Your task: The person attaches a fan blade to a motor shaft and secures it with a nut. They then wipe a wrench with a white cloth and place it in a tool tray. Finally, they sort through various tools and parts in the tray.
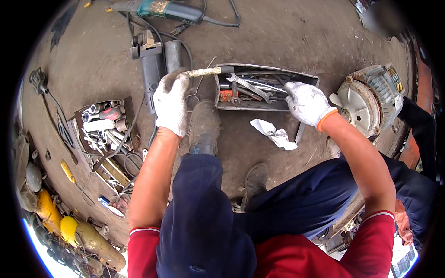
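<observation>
My left hand (171, 100), in a white work glove, is closed around the worn, pale handle (204, 72) of a tool that looks like a hammer. Its dark end (227, 70) reaches over the left end of an open metal toolbox (259, 108). At the box's right end is my right hand (307, 101), also gloved, with its fingers curled together. A bright metal rod (271, 86) runs up to those fingertips; what they grip is partly hidden. An open-end spanner (250, 88) lies slantwise on the tools inside, near an orange piece (226, 96).
An electric motor with a pale fan (356, 105) sits right of the toolbox. Two angle grinders (152, 69) (171, 11) with cables lie at the left and far side. A box of sockets and spanners (104, 123) is on the left. A crumpled white cloth (274, 133) lies near my boot (204, 127).
</observation>
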`<act>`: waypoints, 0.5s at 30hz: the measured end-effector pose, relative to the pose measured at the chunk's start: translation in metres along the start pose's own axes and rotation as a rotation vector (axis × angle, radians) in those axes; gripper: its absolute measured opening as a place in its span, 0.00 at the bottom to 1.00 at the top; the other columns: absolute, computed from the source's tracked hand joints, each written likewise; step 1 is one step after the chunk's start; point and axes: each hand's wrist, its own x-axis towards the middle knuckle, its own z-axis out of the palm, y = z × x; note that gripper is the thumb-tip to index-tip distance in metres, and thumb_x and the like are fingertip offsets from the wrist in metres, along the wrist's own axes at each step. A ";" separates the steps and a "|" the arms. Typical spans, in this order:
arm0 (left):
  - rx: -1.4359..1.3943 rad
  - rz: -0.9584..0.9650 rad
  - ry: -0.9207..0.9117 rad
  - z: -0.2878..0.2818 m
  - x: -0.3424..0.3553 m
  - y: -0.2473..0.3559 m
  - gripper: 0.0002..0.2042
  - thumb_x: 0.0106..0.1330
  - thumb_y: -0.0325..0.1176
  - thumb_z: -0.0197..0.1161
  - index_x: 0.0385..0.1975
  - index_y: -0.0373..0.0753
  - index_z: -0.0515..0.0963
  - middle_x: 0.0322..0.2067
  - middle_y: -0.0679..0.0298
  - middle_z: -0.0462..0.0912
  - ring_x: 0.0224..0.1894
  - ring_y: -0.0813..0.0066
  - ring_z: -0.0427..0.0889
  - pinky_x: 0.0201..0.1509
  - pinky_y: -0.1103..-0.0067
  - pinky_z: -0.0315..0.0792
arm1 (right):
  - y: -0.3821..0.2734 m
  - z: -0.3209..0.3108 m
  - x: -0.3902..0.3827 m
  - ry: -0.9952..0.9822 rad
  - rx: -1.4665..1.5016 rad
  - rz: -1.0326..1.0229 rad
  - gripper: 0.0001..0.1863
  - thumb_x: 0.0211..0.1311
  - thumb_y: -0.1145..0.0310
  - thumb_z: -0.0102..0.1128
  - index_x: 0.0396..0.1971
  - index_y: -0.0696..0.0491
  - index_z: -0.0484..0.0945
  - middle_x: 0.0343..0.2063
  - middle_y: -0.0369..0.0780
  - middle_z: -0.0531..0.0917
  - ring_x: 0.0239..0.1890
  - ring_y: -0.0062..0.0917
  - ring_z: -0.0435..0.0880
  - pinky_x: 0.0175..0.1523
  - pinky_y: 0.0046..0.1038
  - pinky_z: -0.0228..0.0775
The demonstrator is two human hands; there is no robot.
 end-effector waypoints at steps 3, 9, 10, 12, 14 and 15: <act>-0.051 0.022 0.014 -0.003 -0.001 -0.006 0.17 0.76 0.33 0.67 0.59 0.31 0.81 0.51 0.58 0.86 0.47 0.70 0.87 0.54 0.70 0.84 | -0.022 0.002 0.015 -0.093 0.099 0.052 0.21 0.71 0.59 0.63 0.56 0.57 0.81 0.51 0.55 0.86 0.57 0.51 0.85 0.63 0.48 0.76; -0.109 0.072 0.062 -0.006 -0.007 -0.015 0.17 0.77 0.34 0.67 0.59 0.30 0.80 0.48 0.56 0.87 0.43 0.69 0.88 0.54 0.69 0.85 | -0.056 0.035 0.047 0.155 -0.019 -0.041 0.19 0.66 0.55 0.68 0.50 0.52 0.82 0.45 0.50 0.85 0.51 0.47 0.87 0.54 0.48 0.79; -0.123 0.082 0.072 -0.007 -0.007 -0.016 0.17 0.77 0.33 0.67 0.58 0.30 0.80 0.47 0.56 0.87 0.43 0.68 0.88 0.54 0.69 0.85 | -0.055 0.036 0.048 0.157 -0.045 -0.048 0.17 0.65 0.58 0.67 0.49 0.52 0.83 0.45 0.50 0.85 0.51 0.47 0.87 0.54 0.48 0.79; -0.155 0.094 0.082 -0.008 -0.006 -0.017 0.17 0.77 0.33 0.67 0.58 0.29 0.80 0.46 0.55 0.87 0.43 0.68 0.88 0.53 0.68 0.85 | -0.049 0.034 0.050 0.164 -0.099 -0.055 0.14 0.62 0.64 0.65 0.46 0.52 0.84 0.44 0.49 0.85 0.50 0.46 0.87 0.54 0.47 0.79; -0.192 0.098 0.095 -0.012 -0.006 -0.017 0.16 0.77 0.32 0.66 0.58 0.29 0.80 0.45 0.54 0.88 0.43 0.67 0.88 0.53 0.67 0.85 | -0.036 0.026 0.045 0.159 -0.141 -0.074 0.14 0.59 0.67 0.61 0.43 0.51 0.87 0.44 0.48 0.88 0.49 0.44 0.88 0.54 0.46 0.79; -0.246 0.097 0.091 -0.012 -0.005 -0.016 0.16 0.77 0.31 0.66 0.58 0.28 0.79 0.45 0.54 0.88 0.44 0.66 0.89 0.53 0.65 0.86 | -0.025 0.022 0.040 0.138 -0.139 -0.090 0.14 0.58 0.67 0.60 0.43 0.51 0.87 0.42 0.49 0.88 0.48 0.45 0.89 0.54 0.46 0.79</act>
